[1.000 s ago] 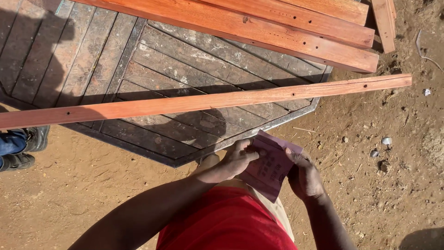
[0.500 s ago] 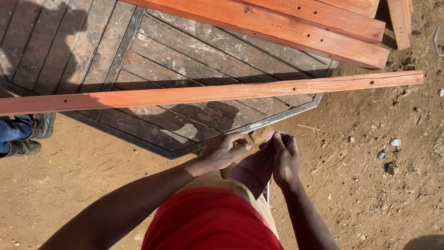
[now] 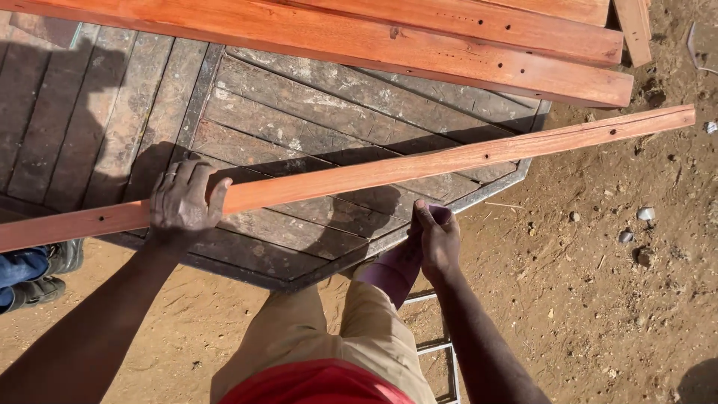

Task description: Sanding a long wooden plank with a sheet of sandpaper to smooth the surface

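Outdoor site, hard low sunlight from one side, long dark shadows thrown across the weathered grey plank platform (image 3: 314, 127), which has a metal-edged angled border. Ground (image 3: 598, 299) is dry reddish-brown dirt scattered with small stones and bits of pale debris. Stacked reddish timber boards (image 3: 419, 45) lie across the far side of the platform; a thin metal frame (image 3: 441, 348) rests on the dirt below, and another person's dark shoes and blue trouser leg (image 3: 30, 273) show at the left edge.

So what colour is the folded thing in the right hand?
Dull pinkish purple, seen from the head camera.
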